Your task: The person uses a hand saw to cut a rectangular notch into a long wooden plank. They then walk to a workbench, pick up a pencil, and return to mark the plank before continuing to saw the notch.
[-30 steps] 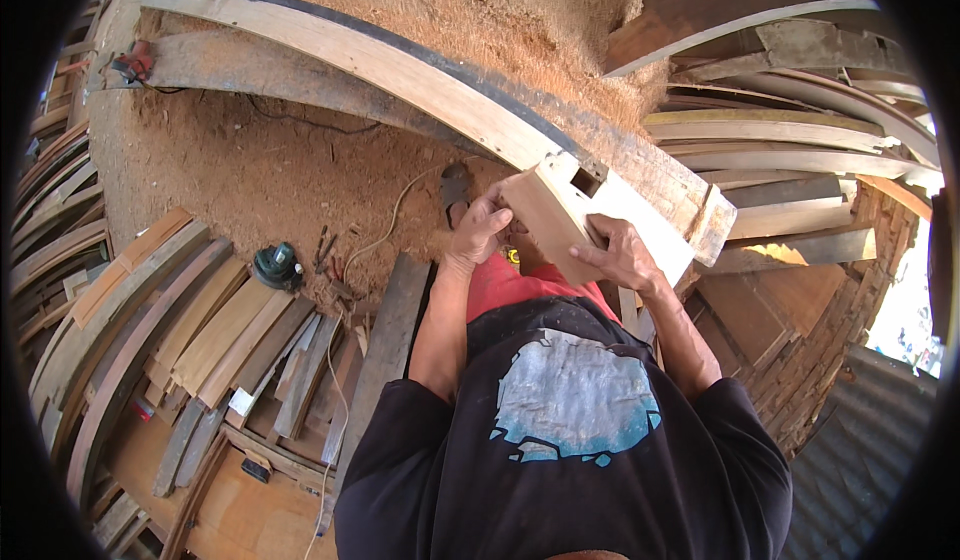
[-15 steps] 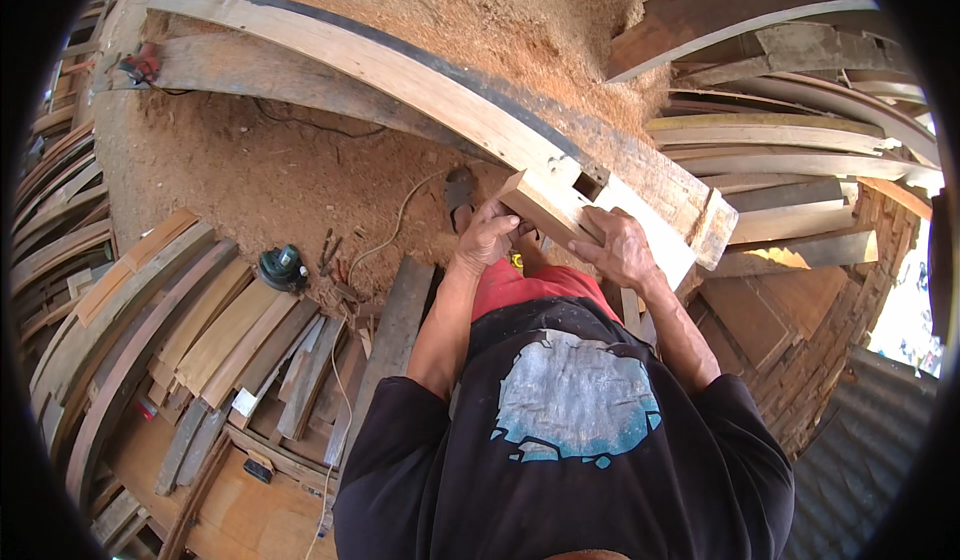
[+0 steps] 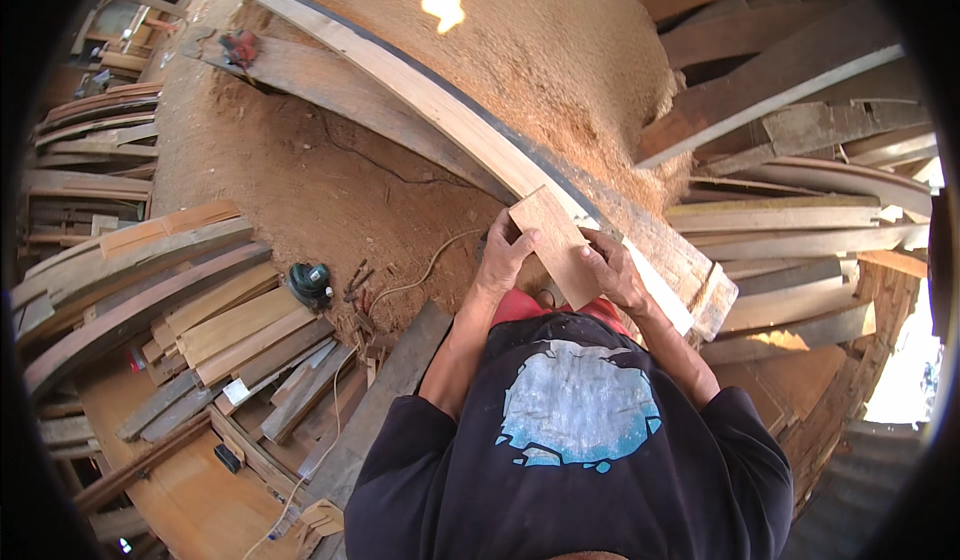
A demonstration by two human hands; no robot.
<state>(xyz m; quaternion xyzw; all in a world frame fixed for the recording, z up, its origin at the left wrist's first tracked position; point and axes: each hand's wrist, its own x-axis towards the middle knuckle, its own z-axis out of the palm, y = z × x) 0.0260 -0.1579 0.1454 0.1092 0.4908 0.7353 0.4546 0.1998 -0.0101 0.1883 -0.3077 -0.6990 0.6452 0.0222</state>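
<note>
Sawdust covers the floor [image 3: 230, 150], with stacked planks [image 3: 235, 335] at the person's left and curved timbers [image 3: 790, 216] at the right. A long pale beam [image 3: 465, 135] runs diagonally ahead. The left hand [image 3: 505, 252] has its grip on one edge of a wooden block [image 3: 556, 245]; the right hand [image 3: 617, 274] grips the opposite edge. The block is before the body, overlapping the beam in view; contact cannot be told.

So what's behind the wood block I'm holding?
Around the block, the long pale beam shows beyond its top end, and red shorts peek out by its bottom end. Whatever lies directly behind it is covered.
</note>
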